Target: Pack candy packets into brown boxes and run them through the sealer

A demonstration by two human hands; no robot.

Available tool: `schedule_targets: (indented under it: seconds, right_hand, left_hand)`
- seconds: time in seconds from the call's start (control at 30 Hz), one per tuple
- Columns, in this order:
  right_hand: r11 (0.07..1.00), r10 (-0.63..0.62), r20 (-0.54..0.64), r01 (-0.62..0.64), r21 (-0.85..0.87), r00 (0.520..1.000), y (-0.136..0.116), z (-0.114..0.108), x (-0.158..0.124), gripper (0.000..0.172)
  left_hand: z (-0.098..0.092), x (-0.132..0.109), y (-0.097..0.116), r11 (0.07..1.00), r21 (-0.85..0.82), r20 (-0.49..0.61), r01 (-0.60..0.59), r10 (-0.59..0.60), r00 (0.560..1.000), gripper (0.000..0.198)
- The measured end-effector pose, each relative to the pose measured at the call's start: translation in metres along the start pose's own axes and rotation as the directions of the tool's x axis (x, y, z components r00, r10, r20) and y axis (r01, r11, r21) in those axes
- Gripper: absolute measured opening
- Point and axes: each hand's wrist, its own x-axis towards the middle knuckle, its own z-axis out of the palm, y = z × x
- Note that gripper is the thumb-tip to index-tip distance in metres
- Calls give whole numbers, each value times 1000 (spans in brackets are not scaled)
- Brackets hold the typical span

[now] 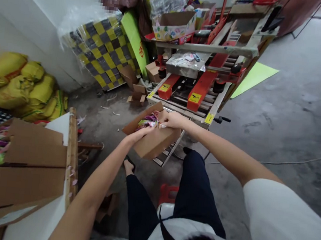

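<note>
A small brown cardboard box (pixel 158 140) filled with colourful packets (pixel 148 121) rests on the front rollers of a red and grey carton sealing machine (pixel 201 88). My left hand (pixel 138 133) lies on the box's near side, fingers stretched onto the packets. My right hand (pixel 169 120) grips the box's far flap and top edge, fingers curled over it. The box flaps stand open.
A larger open carton (pixel 26 167) of the same packets sits at the lower left on a white table. Yellow sacks (pixel 17 86) pile against the left wall. A checkered board (pixel 104 51), loose boxes and scraps lie behind. A cable (pixel 293 162) crosses the concrete floor on the right.
</note>
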Motion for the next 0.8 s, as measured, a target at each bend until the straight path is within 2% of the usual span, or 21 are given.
schedule_targets:
  seconds: [0.07,0.1,0.17,0.2,0.23,0.27,0.3,0.33,0.37,0.4,0.47,0.53,0.57,0.63,0.7,0.73,0.77,0.8]
  right_hand:
    - [999,34,-101,-33,18,994,3,12,-2,43]
    - [998,53,-183,-48,33,982,4,17,-4,45]
    - [990,131,-398,-103,91,908,2,30,-8,59]
    - [981,186,-491,-135,137,851,-1,38,-11,67]
    - [970,233,-551,-153,188,802,-5,45,-13,71]
    - [959,269,-574,-160,234,774,-11,53,-15,70]
    - [949,294,-565,-163,271,771,-17,61,-17,68]
    - [939,312,-534,-170,299,786,-24,68,-18,65]
    - [931,328,-493,-187,315,806,-30,73,-18,64]
    - [925,344,-456,-211,317,821,-37,77,-18,64]
    - [920,371,-414,-269,283,832,-46,82,-17,65]
    - [926,373,-412,-309,216,831,-52,82,-14,65]
    - [931,366,-421,-319,179,830,-53,82,-13,65]
    - [937,346,-439,-328,118,829,-55,83,-11,66]
    - [944,321,-457,-320,82,830,-56,85,-10,67]
    - [951,296,-465,-301,66,834,-56,86,-10,66]
    - [962,257,-473,-268,46,843,-56,87,-10,65]
    - [975,201,-477,-219,19,855,-56,88,-10,62]
  left_hand:
    - [14,-8,4,996,-73,38,41,-38,999,69]
    - [27,-12,7,992,-112,6,60,-59,998,72]
    - [57,-15,14,980,-179,-195,83,-118,974,70]
    - [72,-14,17,977,-195,-327,89,-150,933,69]
    - [86,-12,21,975,-200,-457,94,-178,872,69]
    - [99,-9,25,972,-213,-562,97,-203,802,73]
    - [108,-5,28,967,-238,-636,87,-223,739,77]
    - [115,-1,30,961,-270,-679,56,-231,697,80]
    - [120,1,32,955,-297,-700,15,-228,677,81]
    - [124,1,33,949,-313,-707,-29,-212,675,78]
    - [127,-7,34,954,-282,-705,-103,-133,696,69]
    - [124,-26,37,973,-160,-719,-165,-1,695,63]
    - [119,-39,38,976,-80,-728,-203,82,680,62]
    - [98,-62,40,956,88,-758,-281,247,604,63]
    - [65,-73,37,927,177,-805,-331,330,494,62]
    - [47,-72,34,927,152,-833,-342,306,460,59]
    - [31,-66,30,938,64,-855,-342,228,465,55]
    - [18,-57,25,939,-91,-847,-333,103,521,50]
